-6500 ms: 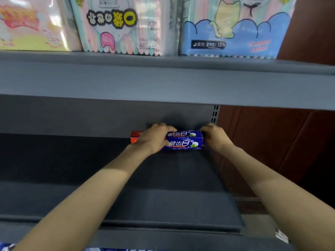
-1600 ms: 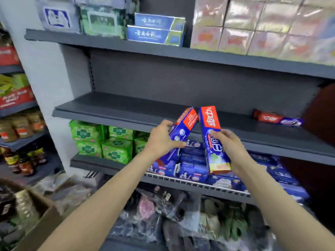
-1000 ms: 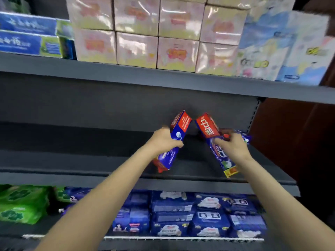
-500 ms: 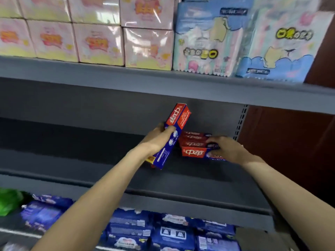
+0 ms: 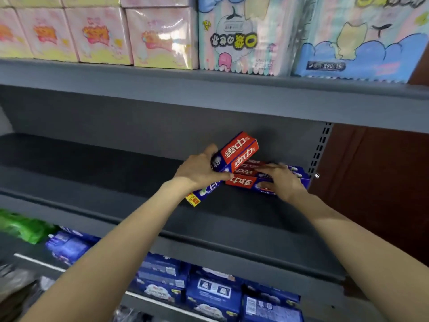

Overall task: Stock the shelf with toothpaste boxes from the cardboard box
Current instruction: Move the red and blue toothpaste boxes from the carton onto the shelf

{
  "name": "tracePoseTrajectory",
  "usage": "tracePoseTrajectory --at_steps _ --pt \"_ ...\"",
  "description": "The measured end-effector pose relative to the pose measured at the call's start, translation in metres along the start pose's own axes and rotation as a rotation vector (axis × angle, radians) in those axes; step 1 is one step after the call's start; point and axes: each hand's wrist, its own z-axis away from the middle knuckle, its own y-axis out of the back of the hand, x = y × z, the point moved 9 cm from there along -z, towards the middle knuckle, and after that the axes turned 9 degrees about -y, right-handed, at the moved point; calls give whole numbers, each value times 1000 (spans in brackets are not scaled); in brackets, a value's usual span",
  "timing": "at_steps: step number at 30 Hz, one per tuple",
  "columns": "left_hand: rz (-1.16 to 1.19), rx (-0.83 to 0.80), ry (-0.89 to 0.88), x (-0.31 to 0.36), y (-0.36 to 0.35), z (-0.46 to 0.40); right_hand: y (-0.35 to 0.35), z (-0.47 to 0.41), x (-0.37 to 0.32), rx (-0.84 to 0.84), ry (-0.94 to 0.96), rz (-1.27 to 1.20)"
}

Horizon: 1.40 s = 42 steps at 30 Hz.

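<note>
Few toothpaste boxes (image 5: 253,180) stacked so far at shelf (image 5: 116,182) back corner, 3 o'clock end. Right hand (image 5: 282,181) rests flat on stack, fingers uncurled. Left hand (image 5: 199,170) grips tilted box (image 5: 234,153), unplaced. Most of shelf unfilled (cardboard box unseen).

Held box (image 5: 234,154): red and blue, white characters, yellow end. Shelved box (image 5: 246,182): same red and blue. Shelf (image 5: 116,189): dark grey. Packs above, left (image 5: 99,36): pink and yellow, orange print. Right packs (image 5: 357,40): pastel stripes, blue clouds. Below: blue packs (image 5: 209,291), green pack (image 5: 25,226). Side panel (image 5: 380,182): reddish brown.
</note>
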Motion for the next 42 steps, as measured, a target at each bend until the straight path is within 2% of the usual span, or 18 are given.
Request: tracePoseTrajectory --at_steps 4,7,10,13,15,18,20,22,24,26,31,37,40,42 --pt "-280 36 -131 16 1 -1 -2 0 1 23 -3 2" --pt "-309 -48 -165 21 -8 -3 -2 -1 -1 24 -1 49" --pt "-296 -130 -165 21 -19 -4 -4 0 0 -55 18 38" --pt "-249 -123 -172 21 -23 -7 -3 0 2 -141 71 69" --pt "-124 -73 -132 17 -24 -11 -2 0 1 -151 93 88" --pt "375 -18 56 8 -36 -11 -1 3 -6 -86 103 118" --pt "650 38 191 4 -47 -8 0 6 -8 -4 100 253" --pt "780 83 318 -2 -57 -5 5 7 -10 84 105 434" --pt "911 91 434 -10 -70 0 8 5 -7 94 91 417" --pt "1070 83 505 -10 -82 6 6 1 -2 32 69 270" --pt "1198 127 560 5 -97 12 9 -7 6 -111 2 83" --pt "1278 81 597 33 -114 5 22 14 3 -349 -193 -216" --pt "1279 54 619 37 -120 -1 16 23 -3 -465 -145 -245" --pt "1265 41 636 35 -121 -3 12 26 -3 -491 -67 -178"
